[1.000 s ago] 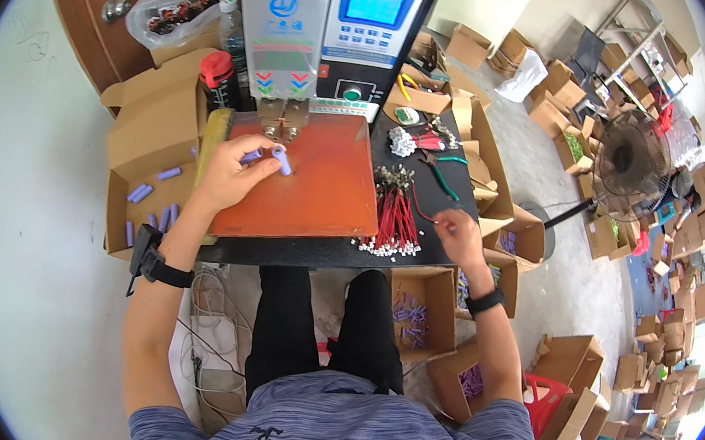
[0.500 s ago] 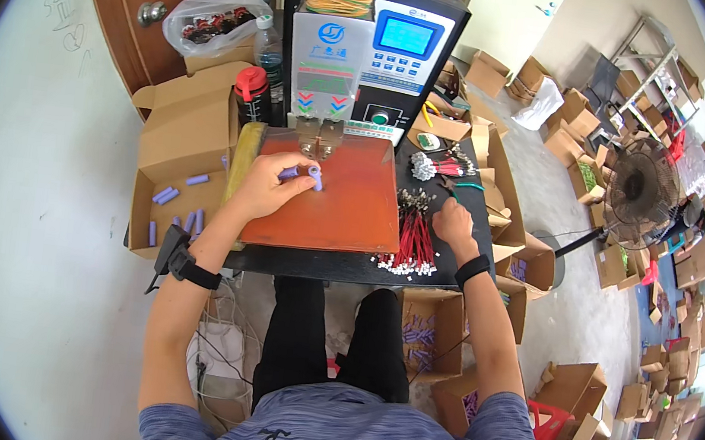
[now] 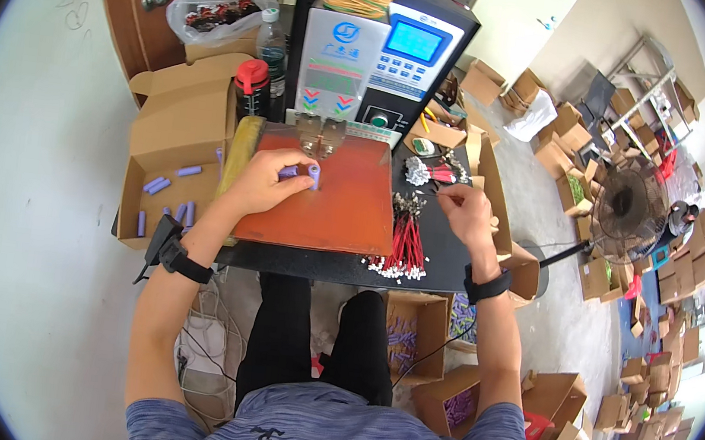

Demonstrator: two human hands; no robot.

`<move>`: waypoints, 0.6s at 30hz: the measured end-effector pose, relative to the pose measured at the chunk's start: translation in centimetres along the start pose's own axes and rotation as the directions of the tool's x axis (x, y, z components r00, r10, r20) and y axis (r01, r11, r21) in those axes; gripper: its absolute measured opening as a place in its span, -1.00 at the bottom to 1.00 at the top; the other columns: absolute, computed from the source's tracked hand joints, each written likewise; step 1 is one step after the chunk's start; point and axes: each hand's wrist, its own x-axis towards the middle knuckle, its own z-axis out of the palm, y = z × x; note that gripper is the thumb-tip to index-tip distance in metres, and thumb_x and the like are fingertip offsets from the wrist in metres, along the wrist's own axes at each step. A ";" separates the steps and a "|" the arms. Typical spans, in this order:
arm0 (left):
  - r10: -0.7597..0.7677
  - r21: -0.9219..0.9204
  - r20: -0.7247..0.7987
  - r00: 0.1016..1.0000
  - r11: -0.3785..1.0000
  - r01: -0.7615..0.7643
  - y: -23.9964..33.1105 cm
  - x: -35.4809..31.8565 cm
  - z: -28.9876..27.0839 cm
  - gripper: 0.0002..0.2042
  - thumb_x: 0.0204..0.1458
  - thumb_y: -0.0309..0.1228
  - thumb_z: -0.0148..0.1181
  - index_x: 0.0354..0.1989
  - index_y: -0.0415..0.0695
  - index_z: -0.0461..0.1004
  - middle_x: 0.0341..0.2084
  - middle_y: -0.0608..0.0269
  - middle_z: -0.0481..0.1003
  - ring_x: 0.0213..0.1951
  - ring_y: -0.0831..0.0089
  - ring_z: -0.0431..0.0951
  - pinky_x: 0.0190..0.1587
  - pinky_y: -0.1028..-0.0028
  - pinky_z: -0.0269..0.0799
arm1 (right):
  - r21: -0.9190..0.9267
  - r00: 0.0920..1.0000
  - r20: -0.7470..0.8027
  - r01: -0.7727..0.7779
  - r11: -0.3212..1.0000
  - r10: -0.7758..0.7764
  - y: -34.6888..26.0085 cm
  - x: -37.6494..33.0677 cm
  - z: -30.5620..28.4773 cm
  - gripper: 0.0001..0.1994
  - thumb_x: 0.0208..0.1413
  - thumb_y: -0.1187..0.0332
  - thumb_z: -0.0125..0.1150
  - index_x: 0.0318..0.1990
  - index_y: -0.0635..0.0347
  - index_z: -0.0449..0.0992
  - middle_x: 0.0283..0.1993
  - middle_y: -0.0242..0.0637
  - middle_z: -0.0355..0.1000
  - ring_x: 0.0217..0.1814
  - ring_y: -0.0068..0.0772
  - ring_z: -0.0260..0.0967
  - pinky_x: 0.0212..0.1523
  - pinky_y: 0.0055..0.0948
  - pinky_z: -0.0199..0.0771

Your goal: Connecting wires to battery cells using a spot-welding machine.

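My left hand (image 3: pixel 268 183) is closed around purple cylindrical battery cells (image 3: pixel 313 178), one standing at the fingertips. It rests on an orange-brown mat (image 3: pixel 335 222), just in front of the metal electrodes (image 3: pixel 320 136) of a spot-welding machine (image 3: pixel 329 61). Off the mat's right side, my right hand (image 3: pixel 468 214) is raised with thumb and fingers pinched together. Something thin and dark may show at its fingertips, too small to name. Close by lie a bundle of red wires with white connectors (image 3: pixel 403 243) and a second wire bundle (image 3: pixel 438 172) farther back.
To the left, an open cardboard box (image 3: pixel 136 195) holds several loose purple cells. A red-lidded bottle (image 3: pixel 252 87) stands behind it. Boxes of cells (image 3: pixel 402 334) sit on the floor below the black table (image 3: pixel 321 264). A fan (image 3: pixel 630 199) stands at the right.
My right hand has lifted and turned, its fingers drawing back from the teal-handled pliers' spot; those handles no longer show. My left hand keeps its hold, and the whole view has shifted slightly.
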 end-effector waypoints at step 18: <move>0.116 0.128 -0.029 0.993 0.985 -0.111 -1.2 0.2 0.3 -0.78 0.03 -0.44 0.20 -0.15 -0.22 0.50 -0.36 0.14 0.53 -0.33 0.32 0.53 -0.24 0.43 0.42 | 0.486 0.971 0.034 0.189 0.853 -0.235 -10.0 0.8 11.6 -0.89 0.08 0.43 0.20 -0.28 0.26 0.56 -0.44 -0.16 0.53 -0.46 -0.34 0.50 -0.40 -0.45 0.44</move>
